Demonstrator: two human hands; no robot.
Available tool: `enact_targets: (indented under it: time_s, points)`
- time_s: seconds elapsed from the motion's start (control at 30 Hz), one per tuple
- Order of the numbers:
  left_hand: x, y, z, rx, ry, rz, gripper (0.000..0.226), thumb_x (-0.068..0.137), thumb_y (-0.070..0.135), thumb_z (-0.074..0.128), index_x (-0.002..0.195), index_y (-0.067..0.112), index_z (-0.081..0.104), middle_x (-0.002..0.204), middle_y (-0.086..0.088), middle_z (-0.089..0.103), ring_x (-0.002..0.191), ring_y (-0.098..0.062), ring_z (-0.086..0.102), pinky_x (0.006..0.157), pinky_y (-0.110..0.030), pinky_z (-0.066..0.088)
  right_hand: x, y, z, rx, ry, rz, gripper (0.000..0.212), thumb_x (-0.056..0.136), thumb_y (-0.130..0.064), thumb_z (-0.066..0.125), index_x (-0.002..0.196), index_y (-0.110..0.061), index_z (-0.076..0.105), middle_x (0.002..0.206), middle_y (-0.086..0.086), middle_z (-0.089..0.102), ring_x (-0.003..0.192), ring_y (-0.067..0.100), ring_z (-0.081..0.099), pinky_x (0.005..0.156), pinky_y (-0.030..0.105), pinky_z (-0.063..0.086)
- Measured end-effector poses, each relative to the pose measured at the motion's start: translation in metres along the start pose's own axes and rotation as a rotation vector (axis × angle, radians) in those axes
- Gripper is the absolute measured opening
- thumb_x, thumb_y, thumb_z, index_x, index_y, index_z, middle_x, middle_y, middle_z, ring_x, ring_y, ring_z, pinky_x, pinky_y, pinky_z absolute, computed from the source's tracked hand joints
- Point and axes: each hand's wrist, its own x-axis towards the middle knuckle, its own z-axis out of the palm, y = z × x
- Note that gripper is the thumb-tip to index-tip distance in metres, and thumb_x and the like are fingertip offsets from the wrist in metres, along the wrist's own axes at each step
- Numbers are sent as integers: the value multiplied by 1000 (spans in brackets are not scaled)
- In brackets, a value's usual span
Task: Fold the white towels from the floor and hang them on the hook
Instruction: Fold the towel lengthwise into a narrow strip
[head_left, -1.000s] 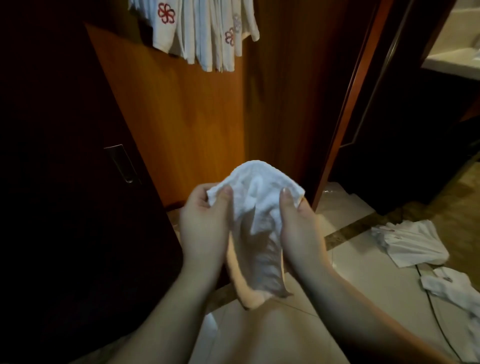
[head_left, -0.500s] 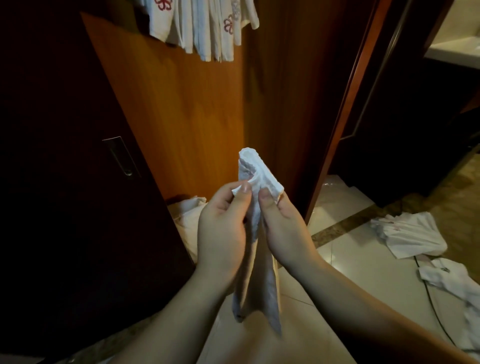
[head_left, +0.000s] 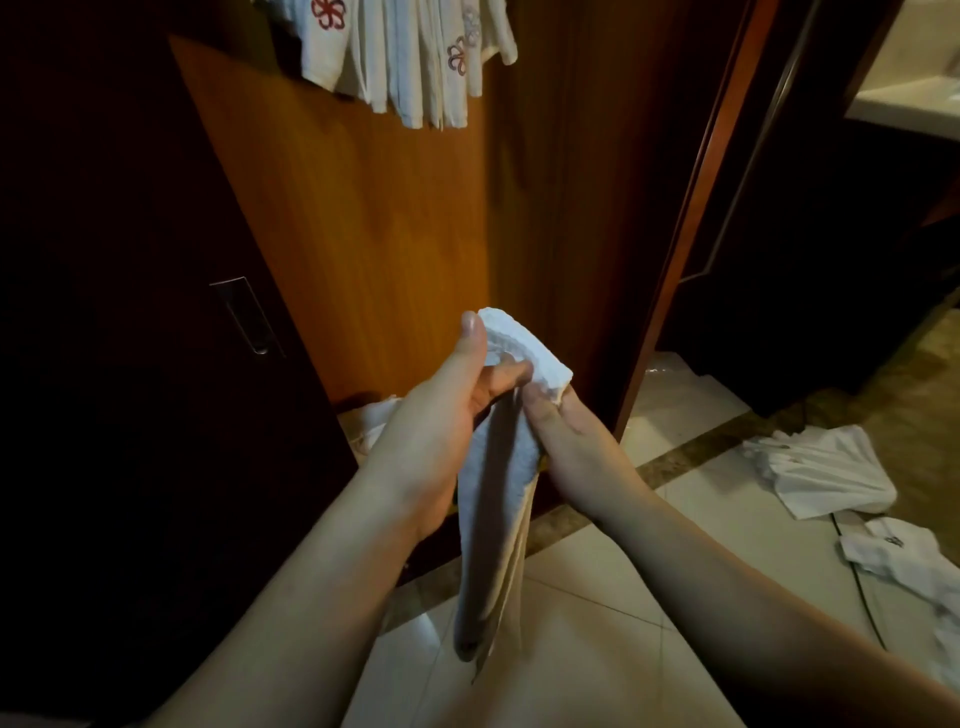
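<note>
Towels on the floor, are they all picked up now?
No, crumpled white towels lie on the tiled floor to the right.

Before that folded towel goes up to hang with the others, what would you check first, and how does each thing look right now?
1. Hold on the towel: ok. The left hand and right hand both grip it near its top fold.
2. Fold is tidy: ok. It hangs as a narrow strip.
3. Hook is free: cannot tell. The hook itself is out of view; only the hanging towels show.
4. Path upward: ok. Nothing shows between the hands and the hanging towels along the wooden panel.
5. Work left: not ok. More towels on the floor are unfolded.
</note>
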Motion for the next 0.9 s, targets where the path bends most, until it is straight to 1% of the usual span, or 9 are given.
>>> enact_targets:
  time_s: [0.1,0.23,0.27,0.33,0.37,0.43,0.6,0.8,0.9]
  points:
    - [4,3,-9,134,122,48,69,81,85,30,101,41,79,125,15,62,123,-7,50,102,-36,35,6,-6,-9,-10,40,-12,57,83,-83,32,116,-42,57,105,-33,67,99,-8,65,78,6,46]
    - [20,0,-23,174,419,327,22,92,50,62,105,35,72,111,15,71,111,-9,64,87,-34,51,17,-22,-27,-73,72,-62,48,87,-77,34,109,-41,56,97,-33,68,92,-7,67,72,7,48]
    - [24,0,-25,196,439,330,33,87,51,69,116,35,65,119,14,66,113,-10,61,86,-35,52,19,-28,-32,-91,82,-85,45,88,-76,33,107,-42,56,96,-35,67,91,-9,66,71,5,47]
    - [33,-2,-30,111,286,262,66,72,56,77,130,32,55,129,10,62,117,-12,60,88,-33,51,24,-40,-40,-128,91,-134,42,87,-72,33,103,-42,57,94,-36,66,90,-9,66,70,4,46]
    - [38,-2,-30,52,190,226,69,70,54,80,130,30,55,127,8,66,117,-13,63,91,-33,51,26,-44,-43,-146,94,-154,41,86,-71,34,102,-42,58,93,-35,67,88,-8,66,70,6,47]
    - [43,0,-27,39,68,235,57,72,46,79,124,28,63,120,8,72,112,-10,68,94,-35,53,30,-52,-49,-159,113,-200,40,87,-69,35,99,-39,60,89,-32,68,84,-6,67,68,7,48]
    - [42,9,-14,-29,54,361,20,84,36,68,101,32,77,109,3,76,102,-16,72,82,-33,51,35,-63,-63,-169,230,-307,48,83,-72,36,84,-32,62,76,-28,68,68,-7,65,57,6,44]
    - [40,26,-1,-104,-7,402,24,89,43,58,93,34,80,99,1,78,91,-16,74,77,-33,51,35,-70,-81,-232,296,-443,51,85,-70,37,59,-30,53,56,-20,56,51,-3,52,48,6,34]
    - [43,30,3,-140,-68,357,29,82,47,68,104,31,77,105,2,77,95,-16,74,76,-28,56,38,-70,-84,-228,347,-431,72,82,-74,41,58,-8,54,55,0,53,47,6,46,45,14,30]
